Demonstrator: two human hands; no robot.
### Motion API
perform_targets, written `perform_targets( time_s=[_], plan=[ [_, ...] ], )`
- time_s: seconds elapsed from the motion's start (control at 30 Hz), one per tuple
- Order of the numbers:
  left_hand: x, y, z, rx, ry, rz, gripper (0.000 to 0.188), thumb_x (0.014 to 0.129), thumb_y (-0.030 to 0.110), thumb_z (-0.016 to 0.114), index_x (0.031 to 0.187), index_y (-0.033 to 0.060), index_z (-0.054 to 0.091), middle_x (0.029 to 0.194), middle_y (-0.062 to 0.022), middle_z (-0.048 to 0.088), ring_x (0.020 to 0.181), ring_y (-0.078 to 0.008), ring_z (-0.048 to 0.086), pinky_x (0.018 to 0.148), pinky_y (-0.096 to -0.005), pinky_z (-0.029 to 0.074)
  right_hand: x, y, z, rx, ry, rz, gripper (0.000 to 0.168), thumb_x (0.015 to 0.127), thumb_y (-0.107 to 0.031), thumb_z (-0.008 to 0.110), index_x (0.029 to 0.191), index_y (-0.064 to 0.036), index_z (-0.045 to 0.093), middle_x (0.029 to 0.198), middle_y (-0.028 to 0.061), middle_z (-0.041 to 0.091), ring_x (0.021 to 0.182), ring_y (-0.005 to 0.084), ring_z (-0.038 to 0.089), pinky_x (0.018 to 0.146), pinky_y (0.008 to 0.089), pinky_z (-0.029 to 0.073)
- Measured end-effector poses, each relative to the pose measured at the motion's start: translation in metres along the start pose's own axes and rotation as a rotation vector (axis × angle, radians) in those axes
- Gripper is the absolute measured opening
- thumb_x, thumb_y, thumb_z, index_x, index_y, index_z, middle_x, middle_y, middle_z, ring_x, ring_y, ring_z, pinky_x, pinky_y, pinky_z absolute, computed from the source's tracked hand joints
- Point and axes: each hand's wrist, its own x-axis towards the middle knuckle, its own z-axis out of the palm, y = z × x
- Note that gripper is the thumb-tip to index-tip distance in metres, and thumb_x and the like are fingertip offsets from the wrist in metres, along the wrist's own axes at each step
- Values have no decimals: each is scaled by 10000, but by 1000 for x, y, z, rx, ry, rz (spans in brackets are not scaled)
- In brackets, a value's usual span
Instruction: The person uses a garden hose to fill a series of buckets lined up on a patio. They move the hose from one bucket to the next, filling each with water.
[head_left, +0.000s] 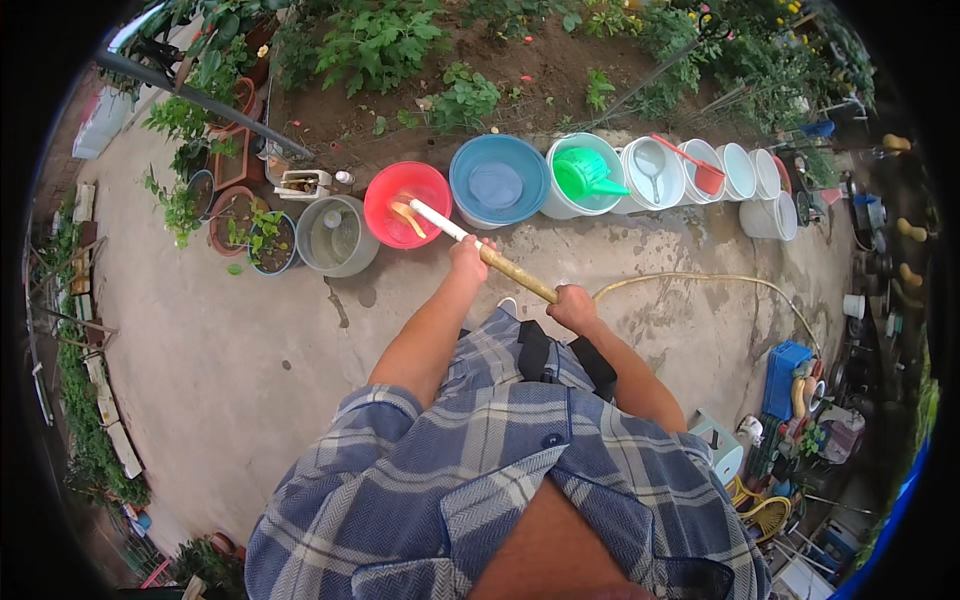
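Observation:
My left hand (470, 259) grips a yellowish hose (521, 274) near where it joins a white pipe (439, 219). Farther back along the same hose, my right hand (574, 307) is closed around it. The pipe's open end reaches over a red plastic basin (386, 184). Inside that basin lies a curved tan thing (409, 217); whether it is solid or a stream of water, I cannot tell. Right of it, a blue basin (459, 184) holds water and rests on a white bucket. A grey tub (304, 244) with water stands to the left.
A white bucket (553, 199) carries a green watering can (581, 172). Several white buckets (739, 172) continue rightward, one with a red dipper (709, 178). Potted plants (274, 244) stand left, beside a soil bed (517, 82). The hose trails right across concrete towards a blue crate (784, 379).

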Motion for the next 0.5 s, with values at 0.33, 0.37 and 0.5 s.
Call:
perform_targets(
  time_s=[0.33,0.37,0.5],
  plan=[
    [10,-16,29,5,61,41,117,989,181,429,1028,72,411,850,-111,542,712,-292,588,685,-534,520,24,28,-22,35,-76,-18,277,681,-222,641,880,-39,699,890,215,671,871,374,649,798,441,519],
    [16,-18,30,-3,74,54,122,988,176,432,1030,63,414,853,-113,541,711,-290,588,681,-525,525,27,30,-28,31,-97,-24,275,688,-217,634,890,-44,704,907,211,674,884,369,652,805,438,520],
    [5,-33,48,-17,99,101,176,983,134,447,1078,-7,403,862,-131,539,680,-271,584,608,-429,553,40,54,-39,57,-138,-64,273,687,-208,630,891,-45,711,913,210,679,892,367,655,807,431,522]
  ],
)
